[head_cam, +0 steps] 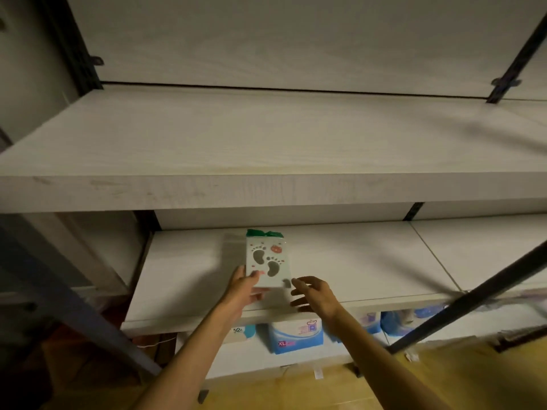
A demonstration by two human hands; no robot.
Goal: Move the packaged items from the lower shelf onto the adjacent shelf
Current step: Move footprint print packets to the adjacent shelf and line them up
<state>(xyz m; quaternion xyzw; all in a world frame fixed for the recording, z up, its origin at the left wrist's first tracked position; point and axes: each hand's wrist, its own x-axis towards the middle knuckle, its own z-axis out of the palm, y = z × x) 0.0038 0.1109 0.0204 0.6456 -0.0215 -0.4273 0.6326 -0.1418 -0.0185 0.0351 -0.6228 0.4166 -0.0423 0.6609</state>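
Nearest, at 6 o'clock, two bare forearms reach up and forward from the bottom edge. Between and behind them, on the lowest shelf (236, 355), sit blue-and-white packages (296, 335), one printed "XL" and another to its left marked "52". Yellowish flooring (429, 377) shows at 5 o'clock.

Just above, the left hand (241, 292) holds the near left corner of a flat packaged item (268, 261), thumb on its printed face and fingers curled underneath. The right hand (315, 292) hovers just at the item's near right corner, fingers (302, 282) spread and loosely bent, gripping nothing; whether a fingertip touches the pack cannot be told.

The item, white with grey footprint shapes, a red mark and a green top, lies over the middle shelf (192, 285) near the picture's centre, its long side running away from the person.

Farther, at 12 o'clock, a broad pale upper shelf (266, 137) spans the view, with dark metal uprights (515, 57) at 10 and 2 o'clock.
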